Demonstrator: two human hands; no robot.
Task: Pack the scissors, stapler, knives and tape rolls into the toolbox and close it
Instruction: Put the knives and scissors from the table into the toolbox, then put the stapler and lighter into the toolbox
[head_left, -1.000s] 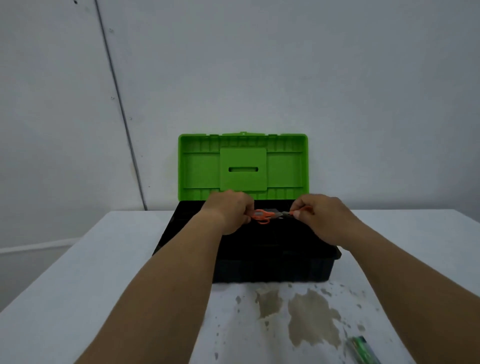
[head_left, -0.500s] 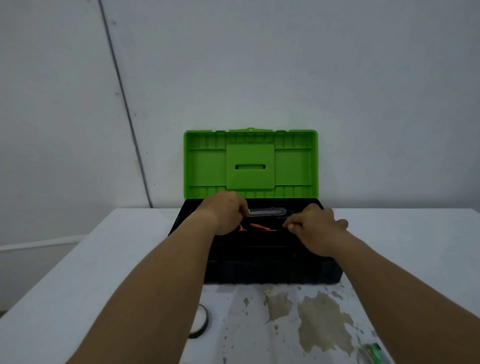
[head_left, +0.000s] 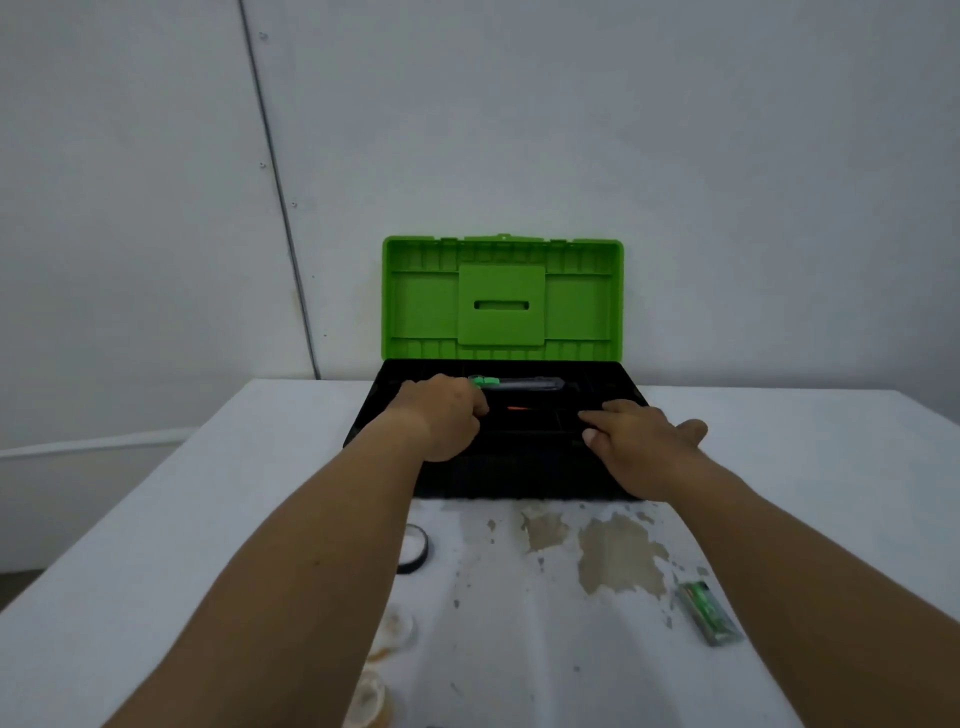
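The black toolbox (head_left: 524, 475) stands open at the table's far side, its green lid (head_left: 502, 299) upright against the wall. Inside lie a green-and-grey knife (head_left: 514, 383) along the back and the orange scissors (head_left: 517, 409), only a sliver showing. My left hand (head_left: 441, 421) reaches into the box's left part with fingers curled; what they touch is hidden. My right hand (head_left: 641, 441) hovers over the box's right front edge, fingers apart and holding nothing. A black tape roll (head_left: 415, 553) lies beside my left forearm. A green-and-grey knife (head_left: 709, 613) lies at the near right.
The white table (head_left: 805, 493) has brown worn patches (head_left: 618, 556) in front of the box. Two clear tape rolls (head_left: 389, 631) (head_left: 369, 699) lie near the front, partly behind my left forearm. A grey wall closes the far side.
The scissors went from between both hands down into the box. My right hand let go, opened and drew back toward the right front edge. My view tilted down, revealing the tape rolls.
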